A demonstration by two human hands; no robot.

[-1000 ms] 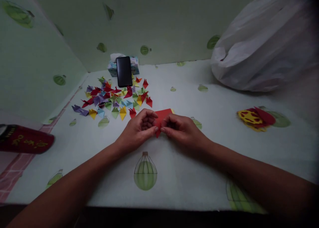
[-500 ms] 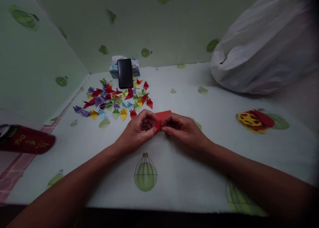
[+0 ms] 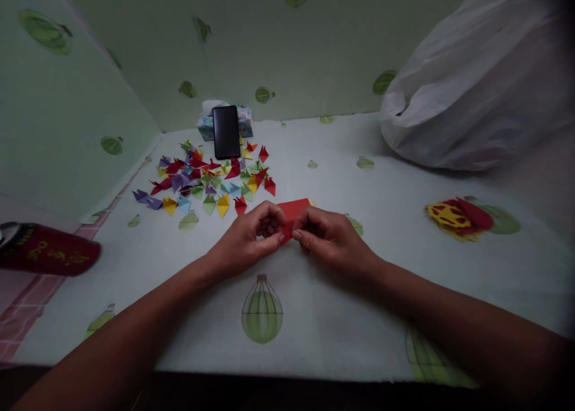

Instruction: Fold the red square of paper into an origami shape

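Note:
Between my hands is a small piece of red folded paper point(image 3: 287, 233), pinched from both sides; its exact shape is partly covered by my fingers. My left hand point(image 3: 258, 231) grips its left edge between thumb and curled fingers. On the other edge, the thumb and forefinger of my right hand point(image 3: 326, 234) are pressed together. Just behind lies a flat red-orange paper stack point(image 3: 294, 207) with a yellow edge showing at its right corner. Beyond my left hand, many folded paper cranes point(image 3: 209, 180) in red, yellow, green, blue and purple are spread on the tablecloth.
A black phone point(image 3: 226, 132) leans on a tissue box point(image 3: 245, 122) at the back. At left lies a red can point(image 3: 54, 252). A white plastic bag point(image 3: 458, 99) bulges at the back right, with red and yellow paper pieces point(image 3: 458, 216) in front of it.
Both hands stay almost in place, with the left fingers slightly lower. The red paper between them has shifted a little and shows less of a raised fold.

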